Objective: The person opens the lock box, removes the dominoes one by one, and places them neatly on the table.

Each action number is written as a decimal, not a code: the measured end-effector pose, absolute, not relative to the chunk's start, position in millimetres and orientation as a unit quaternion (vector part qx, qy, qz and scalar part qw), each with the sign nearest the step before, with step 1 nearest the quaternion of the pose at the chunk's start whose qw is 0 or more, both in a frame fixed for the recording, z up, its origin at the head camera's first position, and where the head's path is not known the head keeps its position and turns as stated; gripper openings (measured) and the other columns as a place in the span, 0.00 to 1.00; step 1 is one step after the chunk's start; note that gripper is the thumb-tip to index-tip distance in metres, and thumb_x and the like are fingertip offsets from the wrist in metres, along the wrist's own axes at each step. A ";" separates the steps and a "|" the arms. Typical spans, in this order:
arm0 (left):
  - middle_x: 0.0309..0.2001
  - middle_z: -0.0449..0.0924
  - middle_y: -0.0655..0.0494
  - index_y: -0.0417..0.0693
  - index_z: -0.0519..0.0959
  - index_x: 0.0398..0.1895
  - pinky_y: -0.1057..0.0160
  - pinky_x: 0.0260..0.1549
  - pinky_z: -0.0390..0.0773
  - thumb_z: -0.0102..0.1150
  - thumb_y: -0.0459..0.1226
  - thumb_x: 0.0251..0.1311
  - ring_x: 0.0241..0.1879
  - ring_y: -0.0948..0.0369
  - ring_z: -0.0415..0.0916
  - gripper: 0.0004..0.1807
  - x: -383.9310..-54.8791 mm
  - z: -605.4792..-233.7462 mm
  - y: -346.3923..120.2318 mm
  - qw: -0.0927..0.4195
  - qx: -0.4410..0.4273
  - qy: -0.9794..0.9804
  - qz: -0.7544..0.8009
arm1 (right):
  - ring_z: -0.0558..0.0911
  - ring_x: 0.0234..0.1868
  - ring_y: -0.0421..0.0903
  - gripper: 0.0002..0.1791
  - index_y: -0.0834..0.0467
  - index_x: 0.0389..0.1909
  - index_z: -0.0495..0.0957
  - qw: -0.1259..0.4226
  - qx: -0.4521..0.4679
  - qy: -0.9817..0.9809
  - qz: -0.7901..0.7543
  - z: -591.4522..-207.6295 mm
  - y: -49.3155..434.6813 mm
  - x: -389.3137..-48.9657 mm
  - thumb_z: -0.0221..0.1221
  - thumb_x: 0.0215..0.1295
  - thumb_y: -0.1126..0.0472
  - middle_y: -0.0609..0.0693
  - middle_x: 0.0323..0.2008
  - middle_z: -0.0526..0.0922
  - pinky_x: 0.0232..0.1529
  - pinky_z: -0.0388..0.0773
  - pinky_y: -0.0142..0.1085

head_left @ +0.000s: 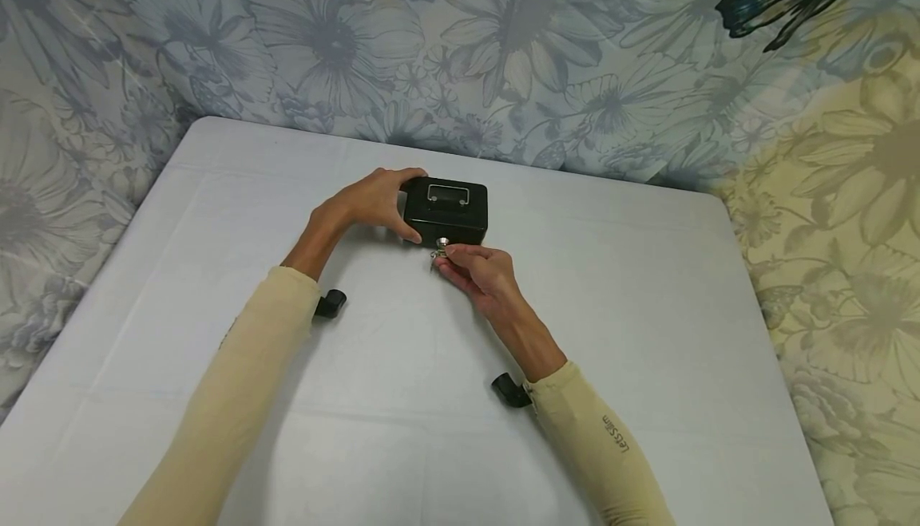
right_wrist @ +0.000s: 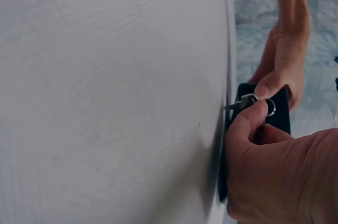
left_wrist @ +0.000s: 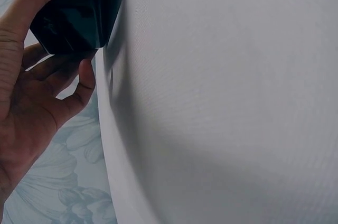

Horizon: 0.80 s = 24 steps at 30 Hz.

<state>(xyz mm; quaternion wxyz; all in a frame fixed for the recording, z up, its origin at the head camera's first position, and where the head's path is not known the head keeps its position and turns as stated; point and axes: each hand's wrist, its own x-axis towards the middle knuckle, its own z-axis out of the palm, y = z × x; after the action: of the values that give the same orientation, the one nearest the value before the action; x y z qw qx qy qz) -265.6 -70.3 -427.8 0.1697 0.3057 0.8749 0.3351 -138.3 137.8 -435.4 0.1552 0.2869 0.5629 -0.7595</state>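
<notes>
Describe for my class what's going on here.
A person's left hand grips the left end of a closed black cash box on the white-covered table. The right hand pinches small keys at the lock on its front. Whether a key is inserted, I can't tell.

Indoor tabletop setting, home or studio unclear, white-covered table (head_left: 402, 382), flower-print backdrop (head_left: 532, 31) with butterfly motifs (head_left: 758, 7)
</notes>
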 end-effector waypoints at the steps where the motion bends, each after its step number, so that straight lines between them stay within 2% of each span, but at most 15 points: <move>1: 0.62 0.84 0.48 0.49 0.70 0.73 0.46 0.70 0.73 0.88 0.46 0.37 0.65 0.51 0.79 0.55 -265.7 -428.1 -70.2 0.169 0.306 0.875 0.335 | 0.91 0.33 0.43 0.09 0.67 0.48 0.84 0.155 0.287 0.563 -0.759 -435.4 137.8 -138.3 0.63 0.70 0.72 0.52 0.33 0.88 0.43 0.89 0.30; 16: 0.62 0.83 0.48 0.47 0.68 0.74 0.47 0.71 0.72 0.88 0.46 0.37 0.65 0.51 0.78 0.57 -264.3 -428.9 -70.4 0.166 0.307 0.877 0.330 | 0.90 0.34 0.42 0.11 0.68 0.51 0.84 0.162 0.286 0.562 -0.759 -436.0 138.0 -137.2 0.63 0.70 0.71 0.51 0.31 0.89 0.42 0.88 0.29; 24: 0.63 0.83 0.48 0.48 0.68 0.75 0.47 0.71 0.72 0.88 0.47 0.37 0.66 0.51 0.77 0.58 -265.3 -429.6 -70.5 0.167 0.303 0.878 0.330 | 0.91 0.34 0.41 0.10 0.67 0.50 0.85 0.160 0.277 0.581 -0.749 -435.3 138.2 -135.9 0.63 0.71 0.70 0.51 0.34 0.89 0.42 0.88 0.29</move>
<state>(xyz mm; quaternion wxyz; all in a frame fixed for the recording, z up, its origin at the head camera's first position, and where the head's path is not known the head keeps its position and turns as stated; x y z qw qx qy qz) -265.3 -70.5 -429.6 0.1671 0.3032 0.8784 0.3296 -135.9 138.2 -435.3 0.1597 0.2773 0.5807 -0.7486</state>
